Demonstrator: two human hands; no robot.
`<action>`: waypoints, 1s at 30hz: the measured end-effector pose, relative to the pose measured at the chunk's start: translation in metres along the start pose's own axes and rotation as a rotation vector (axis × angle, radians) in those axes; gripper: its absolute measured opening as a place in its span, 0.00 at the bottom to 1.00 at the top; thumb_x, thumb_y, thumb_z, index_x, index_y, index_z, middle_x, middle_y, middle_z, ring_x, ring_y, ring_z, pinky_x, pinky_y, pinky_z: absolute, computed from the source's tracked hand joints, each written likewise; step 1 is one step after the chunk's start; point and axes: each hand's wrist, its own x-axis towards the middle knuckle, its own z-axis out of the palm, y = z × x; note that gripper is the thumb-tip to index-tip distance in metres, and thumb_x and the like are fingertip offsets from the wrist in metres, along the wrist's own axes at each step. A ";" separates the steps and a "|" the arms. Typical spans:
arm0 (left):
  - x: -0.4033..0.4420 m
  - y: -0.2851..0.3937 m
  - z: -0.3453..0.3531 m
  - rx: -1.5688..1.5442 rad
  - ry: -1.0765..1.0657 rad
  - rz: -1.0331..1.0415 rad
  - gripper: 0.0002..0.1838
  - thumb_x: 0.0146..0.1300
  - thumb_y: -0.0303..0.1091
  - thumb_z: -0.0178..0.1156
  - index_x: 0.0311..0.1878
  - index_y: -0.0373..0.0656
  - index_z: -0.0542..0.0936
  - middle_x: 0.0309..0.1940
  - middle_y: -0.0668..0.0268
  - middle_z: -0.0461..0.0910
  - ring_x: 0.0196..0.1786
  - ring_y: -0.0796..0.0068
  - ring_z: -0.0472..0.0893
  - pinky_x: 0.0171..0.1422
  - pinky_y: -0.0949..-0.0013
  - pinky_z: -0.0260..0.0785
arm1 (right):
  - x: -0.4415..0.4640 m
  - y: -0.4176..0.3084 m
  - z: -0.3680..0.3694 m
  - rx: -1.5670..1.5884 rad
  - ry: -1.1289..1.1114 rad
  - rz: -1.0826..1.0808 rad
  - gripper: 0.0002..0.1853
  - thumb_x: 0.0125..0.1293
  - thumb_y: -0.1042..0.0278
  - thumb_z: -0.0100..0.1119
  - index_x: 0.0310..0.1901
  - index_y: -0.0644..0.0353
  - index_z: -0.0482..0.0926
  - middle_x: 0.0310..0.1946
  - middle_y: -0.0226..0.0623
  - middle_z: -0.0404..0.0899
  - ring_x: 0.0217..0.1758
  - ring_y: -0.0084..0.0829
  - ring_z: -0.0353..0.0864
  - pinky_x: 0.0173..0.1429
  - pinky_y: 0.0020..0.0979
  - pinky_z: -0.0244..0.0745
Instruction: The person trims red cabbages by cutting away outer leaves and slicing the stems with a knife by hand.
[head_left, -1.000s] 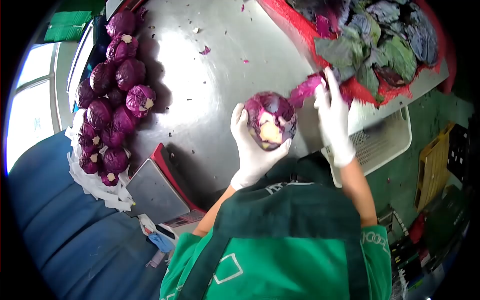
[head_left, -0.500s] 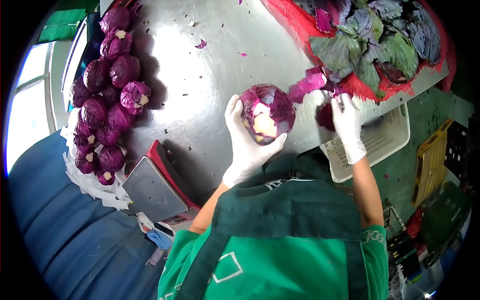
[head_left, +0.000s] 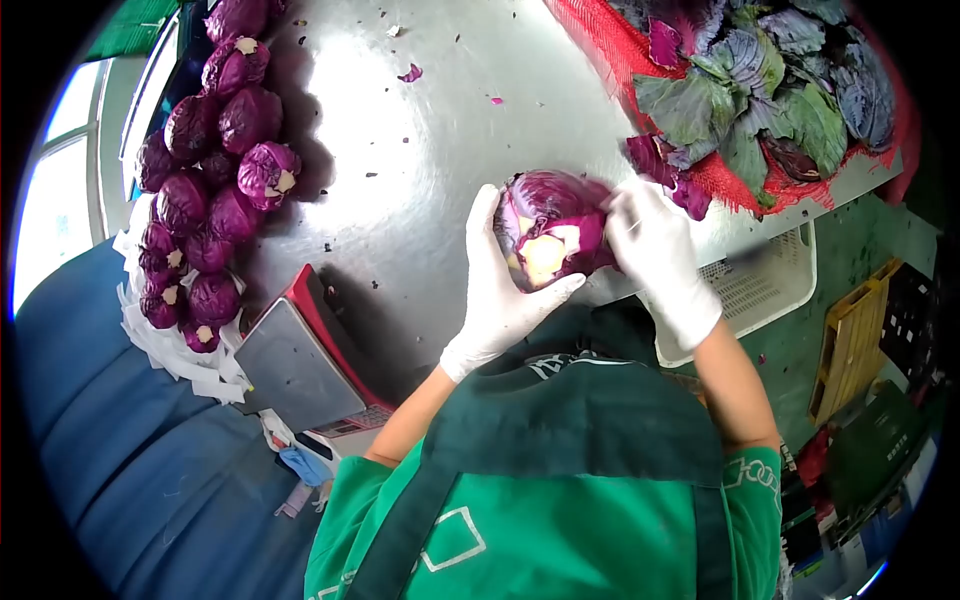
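A red cabbage (head_left: 543, 258) is held above the metal table, its pale cut stem end turned toward me. My left hand (head_left: 498, 300), in a white glove, cups it from the left and below, with the thumb under the stem end. At its right side is my gloved right hand (head_left: 655, 245), slightly blurred, with curled fingers gripping an outer leaf (head_left: 592, 232). The fingertips are partly hidden against the cabbage. Torn purple leaf pieces (head_left: 688, 193) lie to the right, by the red mesh sack.
Several red cabbages (head_left: 250, 120) are piled along the table's (head_left: 430, 150) left side. A scale-like device (head_left: 300, 375) stands near the left front. The red mesh sack (head_left: 715, 180) carries loose green-purple leaves (head_left: 745, 90). A white crate (head_left: 790, 285) sits below the right edge.
My right hand has come back left from the torn leaf pieces to the cabbage's side. The cabbage has turned slightly in my left hand, and the purple strip beside it is gone.
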 end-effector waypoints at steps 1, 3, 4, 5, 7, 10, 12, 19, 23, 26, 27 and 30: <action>0.002 0.004 -0.003 -0.053 -0.034 -0.038 0.64 0.43 0.40 0.82 0.75 0.37 0.47 0.71 0.49 0.53 0.73 0.56 0.60 0.77 0.57 0.56 | 0.009 0.030 0.000 -0.093 0.056 0.107 0.06 0.65 0.70 0.58 0.41 0.61 0.75 0.32 0.43 0.78 0.32 0.44 0.83 0.35 0.42 0.79; 0.007 0.005 -0.008 -0.110 -0.051 -0.064 0.62 0.43 0.39 0.81 0.74 0.38 0.49 0.72 0.49 0.53 0.74 0.56 0.59 0.77 0.57 0.55 | 0.008 0.095 -0.003 -0.300 0.092 0.103 0.06 0.65 0.68 0.59 0.40 0.61 0.78 0.31 0.43 0.78 0.31 0.43 0.83 0.35 0.42 0.78; 0.013 0.003 -0.010 -0.158 -0.091 -0.036 0.60 0.44 0.39 0.81 0.74 0.38 0.50 0.72 0.49 0.52 0.75 0.55 0.58 0.78 0.57 0.53 | 0.013 0.074 -0.013 -0.275 0.159 -0.001 0.08 0.65 0.67 0.62 0.41 0.62 0.79 0.32 0.41 0.79 0.28 0.39 0.82 0.34 0.39 0.78; 0.014 0.001 -0.014 -0.200 -0.141 -0.021 0.59 0.44 0.38 0.81 0.74 0.38 0.50 0.73 0.49 0.51 0.75 0.55 0.57 0.79 0.57 0.51 | 0.018 0.050 -0.020 -0.130 0.197 0.019 0.12 0.64 0.65 0.66 0.44 0.62 0.80 0.32 0.37 0.79 0.28 0.34 0.81 0.35 0.36 0.78; 0.034 0.013 -0.029 0.023 -0.326 0.114 0.56 0.43 0.39 0.79 0.72 0.37 0.55 0.74 0.45 0.48 0.77 0.49 0.52 0.79 0.53 0.50 | 0.025 -0.006 -0.030 0.256 0.097 0.065 0.15 0.62 0.65 0.68 0.48 0.62 0.80 0.37 0.37 0.79 0.33 0.31 0.82 0.38 0.32 0.78; 0.044 0.018 -0.034 0.197 -0.292 0.212 0.57 0.41 0.40 0.80 0.72 0.35 0.57 0.73 0.42 0.48 0.76 0.37 0.49 0.79 0.47 0.48 | 0.016 -0.017 -0.008 0.109 -0.072 -0.074 0.19 0.65 0.59 0.65 0.52 0.62 0.79 0.45 0.43 0.76 0.38 0.35 0.79 0.45 0.32 0.75; 0.035 0.020 -0.022 0.177 -0.252 0.196 0.59 0.40 0.41 0.81 0.73 0.34 0.55 0.72 0.41 0.49 0.77 0.38 0.49 0.79 0.47 0.48 | 0.001 -0.020 -0.009 0.193 -0.047 -0.027 0.20 0.70 0.56 0.58 0.53 0.65 0.77 0.44 0.44 0.76 0.44 0.42 0.78 0.51 0.35 0.73; 0.030 0.017 -0.003 0.124 -0.147 0.094 0.62 0.38 0.43 0.81 0.72 0.30 0.53 0.69 0.43 0.57 0.74 0.44 0.58 0.77 0.51 0.52 | -0.014 -0.022 -0.021 -0.029 -0.182 -0.045 0.24 0.75 0.57 0.48 0.67 0.61 0.68 0.36 0.44 0.82 0.35 0.43 0.84 0.38 0.39 0.78; 0.031 0.020 -0.003 0.160 -0.188 0.088 0.61 0.39 0.42 0.80 0.72 0.30 0.53 0.69 0.43 0.57 0.75 0.43 0.56 0.77 0.50 0.51 | -0.010 -0.031 -0.018 -0.296 -0.338 -0.009 0.27 0.72 0.64 0.50 0.71 0.56 0.64 0.35 0.42 0.84 0.34 0.42 0.84 0.38 0.40 0.78; 0.031 0.019 0.001 0.154 -0.154 0.100 0.60 0.40 0.43 0.80 0.72 0.30 0.54 0.69 0.43 0.57 0.76 0.43 0.55 0.77 0.50 0.50 | -0.008 -0.030 -0.018 -0.302 -0.267 -0.036 0.25 0.71 0.64 0.53 0.70 0.52 0.68 0.31 0.40 0.83 0.29 0.39 0.83 0.35 0.37 0.78; 0.030 0.019 0.002 0.153 -0.157 0.097 0.60 0.40 0.43 0.80 0.72 0.30 0.54 0.69 0.43 0.57 0.76 0.43 0.55 0.77 0.50 0.50 | -0.007 -0.029 -0.018 -0.308 -0.249 -0.047 0.25 0.71 0.64 0.54 0.69 0.51 0.70 0.31 0.40 0.83 0.28 0.39 0.82 0.35 0.37 0.78; 0.029 0.019 0.005 0.196 -0.138 0.126 0.60 0.40 0.43 0.80 0.72 0.31 0.55 0.70 0.42 0.58 0.75 0.43 0.55 0.77 0.49 0.50 | -0.009 -0.015 -0.010 -0.276 -0.094 -0.133 0.25 0.71 0.55 0.52 0.69 0.45 0.68 0.24 0.38 0.80 0.20 0.40 0.81 0.24 0.39 0.75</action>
